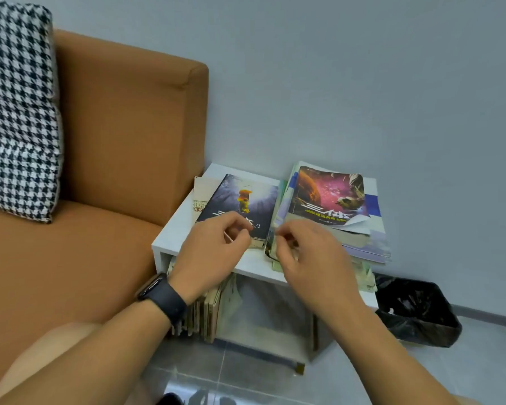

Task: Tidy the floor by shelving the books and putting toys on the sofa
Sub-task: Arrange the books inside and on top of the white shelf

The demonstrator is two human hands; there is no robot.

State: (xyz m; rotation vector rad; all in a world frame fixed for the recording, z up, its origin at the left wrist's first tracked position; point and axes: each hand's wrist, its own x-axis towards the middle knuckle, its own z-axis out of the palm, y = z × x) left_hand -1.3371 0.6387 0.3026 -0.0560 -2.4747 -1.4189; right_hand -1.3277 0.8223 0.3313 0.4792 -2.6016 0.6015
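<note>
Two book piles on white table (170, 233) beside sofa (123, 147). My left hand (214, 252) and right hand (307, 252) loosely curled, empty, at near edge. Right pile (330, 206) overhangs table; I judge nudge topples it. No toys visible.

Low white shelf unit (184, 226) stands on the grey tiled floor (246, 372), against the orange sofa's side. On its top: dark-covered paperback book (240, 200) at 9 o'clock, resting on a beige book (200, 194); at 3 o'clock, an untidy stack topped by a red-and-pink space-cover book (329, 194). Below, upright books (214, 311) at 7 o'clock.
</note>
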